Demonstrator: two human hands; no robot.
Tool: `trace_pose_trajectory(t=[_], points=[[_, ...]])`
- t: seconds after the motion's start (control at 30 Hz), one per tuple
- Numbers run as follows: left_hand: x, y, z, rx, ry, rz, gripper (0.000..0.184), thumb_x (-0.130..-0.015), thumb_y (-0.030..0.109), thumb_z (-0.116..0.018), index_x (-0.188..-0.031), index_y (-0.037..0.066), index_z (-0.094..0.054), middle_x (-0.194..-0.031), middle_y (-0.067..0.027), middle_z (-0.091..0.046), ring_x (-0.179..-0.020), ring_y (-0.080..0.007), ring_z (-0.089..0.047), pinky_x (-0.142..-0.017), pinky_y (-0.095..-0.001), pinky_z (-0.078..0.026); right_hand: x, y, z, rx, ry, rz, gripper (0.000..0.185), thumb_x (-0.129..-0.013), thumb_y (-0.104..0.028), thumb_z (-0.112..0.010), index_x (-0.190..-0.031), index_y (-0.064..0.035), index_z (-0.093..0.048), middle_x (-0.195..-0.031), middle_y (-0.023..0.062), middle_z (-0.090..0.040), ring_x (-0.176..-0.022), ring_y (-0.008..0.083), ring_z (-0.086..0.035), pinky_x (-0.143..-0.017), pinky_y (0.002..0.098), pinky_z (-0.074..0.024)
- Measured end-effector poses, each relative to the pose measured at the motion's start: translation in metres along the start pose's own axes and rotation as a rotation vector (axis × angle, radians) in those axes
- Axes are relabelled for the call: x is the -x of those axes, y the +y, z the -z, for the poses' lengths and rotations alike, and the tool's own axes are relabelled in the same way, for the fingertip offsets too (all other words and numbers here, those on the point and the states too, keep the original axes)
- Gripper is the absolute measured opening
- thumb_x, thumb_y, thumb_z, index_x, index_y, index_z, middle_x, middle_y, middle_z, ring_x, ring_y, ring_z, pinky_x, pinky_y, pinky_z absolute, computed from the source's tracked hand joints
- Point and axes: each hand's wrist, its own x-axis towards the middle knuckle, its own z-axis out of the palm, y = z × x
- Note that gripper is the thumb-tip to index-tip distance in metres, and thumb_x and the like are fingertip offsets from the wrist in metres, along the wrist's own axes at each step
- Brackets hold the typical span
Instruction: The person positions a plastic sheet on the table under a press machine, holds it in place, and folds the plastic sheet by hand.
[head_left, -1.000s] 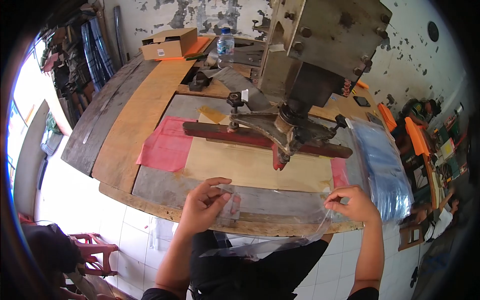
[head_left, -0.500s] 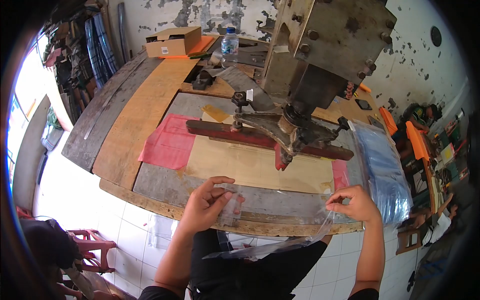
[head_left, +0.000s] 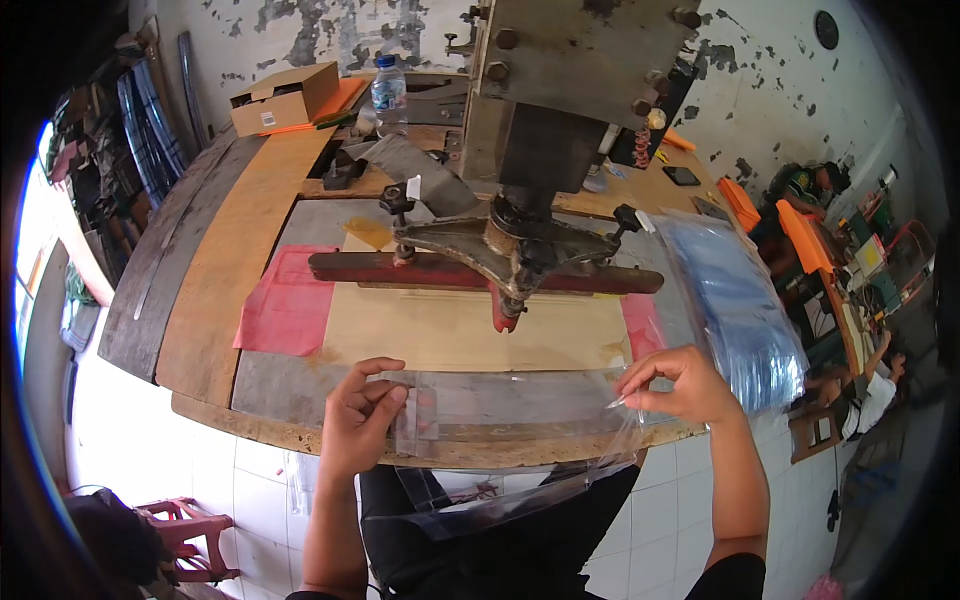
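Observation:
My left hand point(head_left: 362, 415) pinches one end of a clear plastic sheet point(head_left: 500, 405) near the table's front edge. At the sheet's other end my right hand point(head_left: 672, 385) has thumb and fingertips closed on it. Part of the clear plastic hangs below the edge, over my lap. Beyond both hands, a press with a dark red bar point(head_left: 450, 273) stands over a tan board point(head_left: 430, 330). Pink sheets point(head_left: 290, 300) show at the board's two ends.
A stack of bluish clear plastic point(head_left: 735, 310) lies at the right. Farther back are a cardboard box point(head_left: 285, 98), a water bottle point(head_left: 389, 97) and a phone point(head_left: 681, 176). Other people are at the far right, one point(head_left: 815, 190) beside orange material. A red stool point(head_left: 185, 540) stands lower left.
The view has shifted, so the press and table appear farther left. My right hand has lifted slightly with the plastic pinched in it; my left hand keeps its pinch.

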Motion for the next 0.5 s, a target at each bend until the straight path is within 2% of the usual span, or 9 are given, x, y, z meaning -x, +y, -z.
trace_pose_trajectory(t=[0.23, 0.4, 0.5], points=[[-0.0003, -0.0052, 0.0034, 0.022, 0.003, -0.003, 0.028, -0.103, -0.002, -0.060, -0.131, -0.004, -0.057, -0.093, -0.0104, -0.077, -0.082, -0.0069, -0.067, -0.071, -0.0201, -0.050, 0.0037, -0.0016, -0.0017, -0.159, -0.026, -0.084, 0.012, -0.094, -0.006, -0.076, -0.103, 0.0011, -0.077, -0.099, 0.0074, -0.080, -0.094, 0.0133, -0.074, -0.086, 0.0287, -0.0570], [-0.0008, 0.0007, 0.0015, 0.048, -0.020, -0.011, 0.030, -0.104, -0.004, -0.057, -0.133, -0.003, -0.052, -0.097, -0.0180, -0.078, -0.080, -0.0145, -0.074, -0.066, -0.0225, -0.054, 0.0073, -0.0007, -0.0060, -0.206, 0.023, -0.132, 0.016, -0.097, -0.007, -0.074, -0.111, 0.0015, -0.078, -0.100, 0.0090, -0.080, -0.095, 0.0136, -0.075, -0.086, 0.0269, -0.0574], [-0.0011, -0.0003, 0.0034, 0.006, -0.037, -0.024, 0.031, -0.104, -0.004, -0.056, -0.135, -0.003, -0.050, -0.099, -0.0212, -0.078, -0.081, -0.0172, -0.075, -0.067, -0.0240, -0.056, 0.0107, -0.0026, -0.0084, -0.237, 0.056, -0.165, 0.019, -0.098, -0.008, -0.074, -0.113, 0.0016, -0.077, -0.101, 0.0096, -0.080, -0.095, 0.0139, -0.075, -0.087, 0.0271, -0.0577]])
